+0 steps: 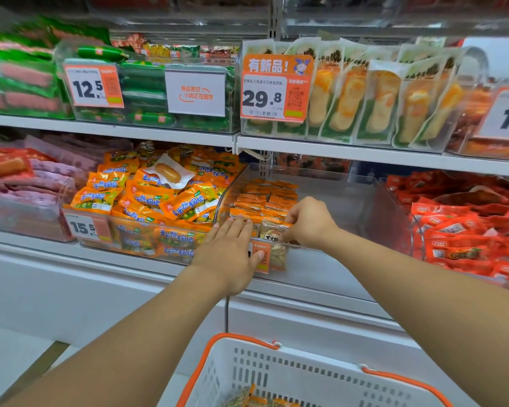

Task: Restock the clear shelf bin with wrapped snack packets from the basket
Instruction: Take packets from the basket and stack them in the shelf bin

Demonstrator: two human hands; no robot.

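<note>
The clear shelf bin sits on the middle shelf, partly filled with orange wrapped snack packets stacked in rows at its left side. My left hand lies flat with straight fingers against the bin's front left corner, its thumb over the orange price tag. My right hand reaches over the front wall and pinches a clear-and-orange snack packet at the front of the stack. The white basket with orange rim stands below, with a few packets in its bottom.
A neighbouring bin of orange corn-sausage packets stands to the left, and red packets fill the bin to the right. The upper shelf carries green sausages and yellow pouches. The right half of the clear bin holds nothing.
</note>
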